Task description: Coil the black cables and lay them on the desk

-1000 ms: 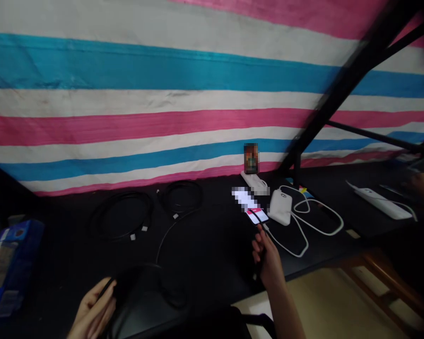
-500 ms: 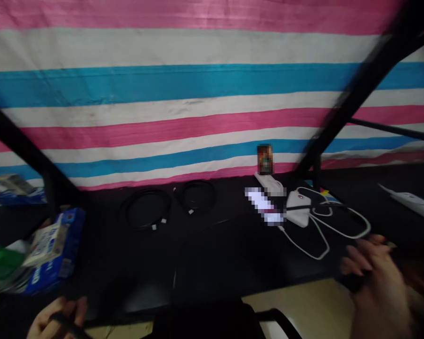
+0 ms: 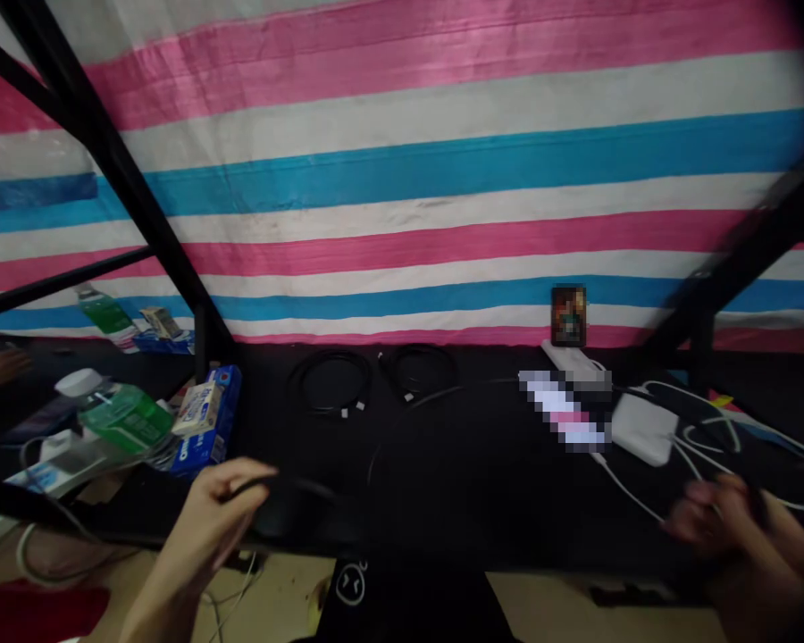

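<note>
My left hand is over the front left of the black table, thumb and fingers pinching a black cable. A loose dark strand arcs across the tabletop, but I cannot tell whether it is the same cable. At the right, my right hand is smeared by motion, its fingers curled; something dark shows against it, too blurred to name. Just behind that hand sit a white power adapter and its white cord. Two coiled black cables lie near the back edge.
A phone with a pixelated screen lies left of the adapter, before a white power strip. Left are a blue box, a green bottle and another power strip. Black frame bars slant on both sides. Another person's hand shows far left.
The view has turned left, so the table things sit farther right. My left hand has risen and moved inward over the table, with the black cable still pinched. My right hand stays curled.
</note>
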The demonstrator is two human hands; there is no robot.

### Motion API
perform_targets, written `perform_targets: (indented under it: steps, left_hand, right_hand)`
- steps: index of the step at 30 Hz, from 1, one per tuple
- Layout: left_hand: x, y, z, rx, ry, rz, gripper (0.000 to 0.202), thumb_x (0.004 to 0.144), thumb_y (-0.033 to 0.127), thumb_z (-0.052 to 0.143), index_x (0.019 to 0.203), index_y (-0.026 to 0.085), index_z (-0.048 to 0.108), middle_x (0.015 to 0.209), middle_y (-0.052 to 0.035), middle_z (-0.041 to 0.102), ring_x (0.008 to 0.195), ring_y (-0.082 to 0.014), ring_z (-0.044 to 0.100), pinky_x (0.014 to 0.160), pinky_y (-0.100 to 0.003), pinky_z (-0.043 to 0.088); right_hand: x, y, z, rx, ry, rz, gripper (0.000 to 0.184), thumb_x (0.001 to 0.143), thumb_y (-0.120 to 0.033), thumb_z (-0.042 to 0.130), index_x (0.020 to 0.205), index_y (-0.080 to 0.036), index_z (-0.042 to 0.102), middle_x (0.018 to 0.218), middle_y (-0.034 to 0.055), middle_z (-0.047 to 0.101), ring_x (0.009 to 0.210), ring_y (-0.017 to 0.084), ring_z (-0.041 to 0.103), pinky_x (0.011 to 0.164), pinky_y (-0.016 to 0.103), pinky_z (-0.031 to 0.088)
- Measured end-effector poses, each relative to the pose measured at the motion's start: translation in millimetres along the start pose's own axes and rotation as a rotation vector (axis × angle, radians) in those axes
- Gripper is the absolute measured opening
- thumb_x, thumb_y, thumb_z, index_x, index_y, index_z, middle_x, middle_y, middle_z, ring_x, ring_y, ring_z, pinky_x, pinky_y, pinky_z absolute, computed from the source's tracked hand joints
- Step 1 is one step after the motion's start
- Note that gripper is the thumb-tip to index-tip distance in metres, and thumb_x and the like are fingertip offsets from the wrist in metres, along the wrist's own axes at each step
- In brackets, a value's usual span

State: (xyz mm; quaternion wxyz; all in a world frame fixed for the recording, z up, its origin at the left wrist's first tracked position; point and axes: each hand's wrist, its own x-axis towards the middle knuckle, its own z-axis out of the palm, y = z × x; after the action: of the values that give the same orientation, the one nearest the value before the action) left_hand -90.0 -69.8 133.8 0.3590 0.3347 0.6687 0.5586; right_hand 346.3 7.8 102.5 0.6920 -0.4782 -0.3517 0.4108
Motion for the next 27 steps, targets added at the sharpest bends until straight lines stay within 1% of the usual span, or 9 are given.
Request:
perform_targets:
  steps: [1, 3, 6, 9, 12, 16, 20, 25, 27]
  left_hand:
    - [0.8, 7.5, 11.5, -0.08, -0.009, -0.011, 0.024, 0.05, 0.033, 0.074, 0.067, 0.017, 0.068, 0.036, 0.007, 0.04, 0.031, -0.003, 0.024, 0.033, -0.016, 0.017]
    - [-0.9, 17.9, 29.6, -0.207, -0.028, 0.031, 0.025, 0.048, 0.03, 0.077, 0.067, 0.016, 0.068, 0.038, 0.0074, 0.042, 0.031, -0.0011, 0.026, 0.034, -0.015, 0.021]
    - [-13.0, 23.4, 47.1, -0.299, -0.098, 0.134, 0.022, 0.055, 0.03, 0.076, 0.071, 0.017, 0.069, 0.033, 0.0107, 0.032, 0.029, 0.0009, 0.02, 0.033, -0.013, 0.019]
    - [-33.0, 23.3, 58.8, -0.368, -0.174, 0.215, 0.02, 0.062, 0.031, 0.074, 0.075, 0.018, 0.069, 0.03, 0.0114, 0.028, 0.027, 0.0007, 0.016, 0.031, -0.014, 0.012]
    - [-54.5, 22.8, 68.0, -0.441, -0.249, 0.246, 0.018, 0.064, 0.031, 0.073, 0.077, 0.019, 0.07, 0.03, 0.0115, 0.028, 0.027, 0.0007, 0.015, 0.032, -0.015, 0.011]
    - [-78.5, 24.1, 81.2, -0.524, -0.341, 0.233, 0.016, 0.067, 0.033, 0.073, 0.078, 0.021, 0.07, 0.029, 0.0118, 0.025, 0.028, 0.0009, 0.015, 0.033, -0.015, 0.009]
    - [-94.2, 26.7, 96.0, -0.55, -0.371, 0.237, 0.016, 0.066, 0.034, 0.073, 0.077, 0.022, 0.071, 0.03, 0.0118, 0.025, 0.029, 0.0007, 0.013, 0.034, -0.016, 0.01]
    - [-95.5, 27.6, 99.3, -0.538, -0.411, 0.27, 0.016, 0.065, 0.036, 0.074, 0.075, 0.024, 0.071, 0.028, 0.0115, 0.025, 0.027, 0.0005, 0.013, 0.034, -0.017, 0.008]
    - [-91.2, 27.0, 95.1, -0.553, -0.411, 0.286, 0.015, 0.065, 0.036, 0.074, 0.075, 0.026, 0.071, 0.027, 0.0119, 0.023, 0.026, 0.0007, 0.012, 0.035, -0.016, 0.009]
  right_hand:
    - [-4.5, 4.8, 12.7, -0.013, 0.015, -0.017, 0.024, 0.064, -0.04, 0.076, 0.083, -0.031, 0.064, 0.073, 0.0004, 0.056, 0.046, 0.01, 0.05, 0.036, 0.027, 0.045]
    - [-20.5, 12.2, 36.5, -0.034, -0.106, -0.026, 0.028, 0.059, -0.039, 0.079, 0.079, -0.027, 0.063, 0.076, 0.0006, 0.058, 0.046, 0.01, 0.05, 0.037, 0.026, 0.045]
    - [-54.7, 17.9, 59.9, -0.122, -0.452, 0.047, 0.018, 0.071, -0.038, 0.07, 0.074, -0.023, 0.061, 0.087, 0.0035, 0.061, 0.046, 0.009, 0.051, 0.034, 0.022, 0.038]
    - [-84.1, 21.1, 63.8, -0.292, -0.714, 0.071, 0.02, 0.079, -0.031, 0.064, 0.097, -0.025, 0.063, 0.075, 0.0012, 0.06, 0.05, 0.009, 0.051, 0.042, 0.021, 0.039]
    - [-99.3, 24.2, 55.8, -0.354, -0.742, 0.066, 0.036, 0.08, -0.027, 0.063, 0.115, -0.027, 0.056, 0.069, -0.0016, 0.058, 0.057, 0.01, 0.05, 0.05, 0.021, 0.041]
    - [-109.1, 25.2, 50.6, -0.371, -0.702, -0.049, 0.044, 0.074, -0.025, 0.067, 0.117, -0.029, 0.057, 0.112, 0.0052, 0.056, 0.061, 0.009, 0.05, 0.053, 0.022, 0.043]
    - [-120.3, 17.7, 61.1, -0.412, -0.749, -0.134, 0.039, 0.074, -0.024, 0.065, 0.112, -0.03, 0.063, 0.125, 0.0062, 0.051, 0.059, 0.008, 0.048, 0.056, 0.025, 0.045]
    - [-121.2, 5.2, 56.3, -0.374, -0.956, -0.084, 0.024, 0.076, -0.028, 0.063, 0.098, -0.027, 0.07, 0.108, 0.0062, 0.063, 0.068, 0.013, 0.054, 0.058, 0.025, 0.045]
    - [-115.8, 4.8, 42.7, -0.236, -0.936, -0.019, 0.022, 0.069, -0.034, 0.067, 0.089, -0.024, 0.072, 0.096, 0.0072, 0.066, 0.058, 0.012, 0.051, 0.051, 0.024, 0.043]
